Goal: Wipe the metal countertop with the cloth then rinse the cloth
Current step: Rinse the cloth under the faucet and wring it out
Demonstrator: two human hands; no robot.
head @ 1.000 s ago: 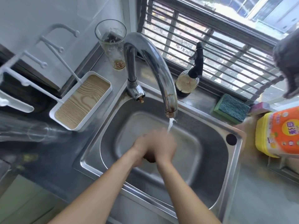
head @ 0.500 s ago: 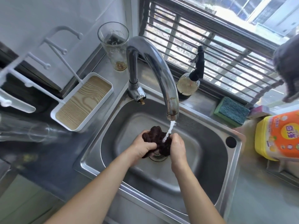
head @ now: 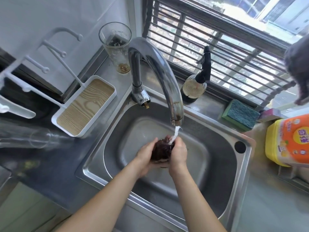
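Note:
A dark brown cloth (head: 161, 150) is bunched into a wet ball between my two hands, over the middle of the steel sink (head: 230, 178). My left hand (head: 145, 156) cups it from the left and below. My right hand (head: 178, 152) presses it from the right. Water (head: 174, 135) runs from the curved chrome tap (head: 165, 76) straight onto the top of the cloth. The metal countertop (head: 55, 166) lies to the left of the sink.
A white tray with a wood-grain base (head: 85, 106) and a tall glass (head: 117, 47) stand at the back left. A dark soap bottle (head: 194, 87), a green sponge (head: 240, 114) and a yellow-orange detergent jug (head: 289, 139) line the window side. A clear glass (head: 25, 138) lies at the left.
My hands have squeezed the cloth tighter into a ball and pressed closer together under the stream. One second ago they were blurred in a rubbing motion.

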